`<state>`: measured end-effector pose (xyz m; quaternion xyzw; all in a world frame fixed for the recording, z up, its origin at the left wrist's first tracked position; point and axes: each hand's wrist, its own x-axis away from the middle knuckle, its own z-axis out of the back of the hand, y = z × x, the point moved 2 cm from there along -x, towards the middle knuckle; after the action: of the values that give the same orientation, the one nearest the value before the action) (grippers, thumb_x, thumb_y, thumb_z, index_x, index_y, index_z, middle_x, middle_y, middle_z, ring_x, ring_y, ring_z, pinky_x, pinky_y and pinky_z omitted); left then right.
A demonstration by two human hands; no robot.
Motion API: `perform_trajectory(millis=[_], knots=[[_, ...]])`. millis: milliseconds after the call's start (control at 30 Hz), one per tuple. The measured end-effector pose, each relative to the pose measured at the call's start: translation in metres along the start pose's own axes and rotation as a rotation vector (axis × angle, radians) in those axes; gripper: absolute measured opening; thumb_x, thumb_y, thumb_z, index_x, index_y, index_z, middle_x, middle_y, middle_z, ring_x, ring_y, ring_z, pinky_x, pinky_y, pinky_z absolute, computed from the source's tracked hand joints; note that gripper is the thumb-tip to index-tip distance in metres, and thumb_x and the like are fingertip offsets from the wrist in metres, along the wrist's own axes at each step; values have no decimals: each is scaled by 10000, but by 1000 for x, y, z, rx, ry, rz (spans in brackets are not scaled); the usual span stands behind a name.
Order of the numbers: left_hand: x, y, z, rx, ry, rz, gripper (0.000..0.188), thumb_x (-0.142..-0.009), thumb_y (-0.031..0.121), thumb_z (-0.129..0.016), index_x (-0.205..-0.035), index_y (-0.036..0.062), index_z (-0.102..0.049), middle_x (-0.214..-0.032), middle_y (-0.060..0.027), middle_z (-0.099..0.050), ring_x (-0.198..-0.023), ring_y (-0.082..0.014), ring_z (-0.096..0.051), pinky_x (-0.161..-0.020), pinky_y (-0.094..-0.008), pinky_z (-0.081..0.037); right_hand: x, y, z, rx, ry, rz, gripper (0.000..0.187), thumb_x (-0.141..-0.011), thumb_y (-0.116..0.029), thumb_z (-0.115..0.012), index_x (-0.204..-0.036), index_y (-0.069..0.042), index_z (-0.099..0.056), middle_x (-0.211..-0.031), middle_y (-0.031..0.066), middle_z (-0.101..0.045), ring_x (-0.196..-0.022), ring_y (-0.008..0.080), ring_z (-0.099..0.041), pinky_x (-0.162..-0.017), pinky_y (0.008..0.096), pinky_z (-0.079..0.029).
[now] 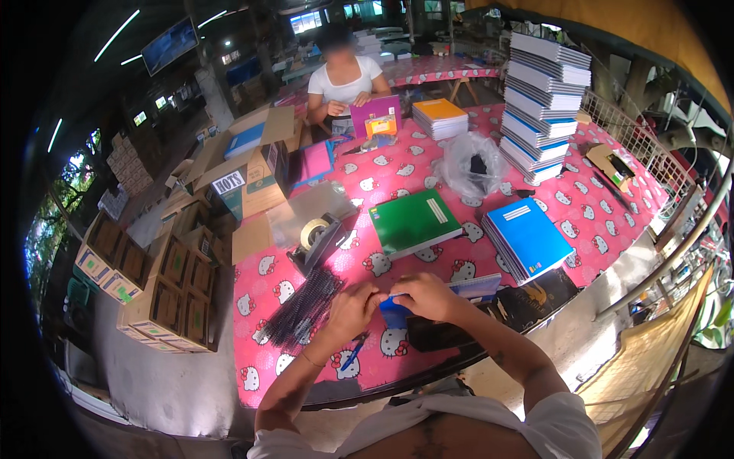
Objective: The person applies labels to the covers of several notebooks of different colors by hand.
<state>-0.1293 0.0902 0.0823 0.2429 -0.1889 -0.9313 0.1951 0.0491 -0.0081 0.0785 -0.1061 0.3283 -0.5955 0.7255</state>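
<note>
At the near edge of the table, my left hand point(354, 311) and my right hand point(426, 296) meet with bent fingers at the corner of a blue notebook point(394, 314). Both hands pinch its top edge, and my fingers hide the exact spot. A pale, blue-edged part point(478, 288) shows beyond my right wrist; whether it belongs to the same notebook I cannot tell. Beside my left hand lies a heap of black binding coils point(304, 310). A blue pen point(353, 353) rests below my left wrist. Under my right forearm is a black box-like thing point(443, 334).
A green notebook point(415, 222), blue notebooks point(529, 239) and a tape dispenser point(317, 236) lie ahead. Farther off are a plastic bag point(472, 167), a tall notebook stack point(541, 111) and an orange-topped stack point(440, 113). Opposite, a person point(345, 84) holds a purple notebook point(376, 113). Cartons point(172, 294) stand left.
</note>
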Motion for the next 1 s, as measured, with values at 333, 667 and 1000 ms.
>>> perform_trajectory(millis=[333,667,1000], knots=[[6,-2,-11,-52,193,-183,260,-966,279,-651,-919,25,-622,-825,-178,-650,-702,-385,-654,-590,-477,-496,1,-7,-1,65,5,-18,144,-891,-211,-666,-996,-118,-702,-896,136,-718,-842,385,-685,-764,512,-544],[2,-10,1,202,107,-94,285,-930,312,-695,-988,36,-656,-785,-154,-628,-698,-374,-647,-603,-453,-504,6,-12,11,181,-93,-142,238,-935,-293,-634,-1155,-223,-689,-929,125,-728,-869,360,-699,-763,513,-550],[-1,9,3,6,89,-176,219,-936,268,-676,-1004,60,-674,-883,-119,-580,-737,-360,-641,-626,-453,-514,23,-10,26,289,-151,-196,272,-964,-265,-599,-1227,-238,-664,-1040,70,-715,-923,345,-690,-769,514,-547]])
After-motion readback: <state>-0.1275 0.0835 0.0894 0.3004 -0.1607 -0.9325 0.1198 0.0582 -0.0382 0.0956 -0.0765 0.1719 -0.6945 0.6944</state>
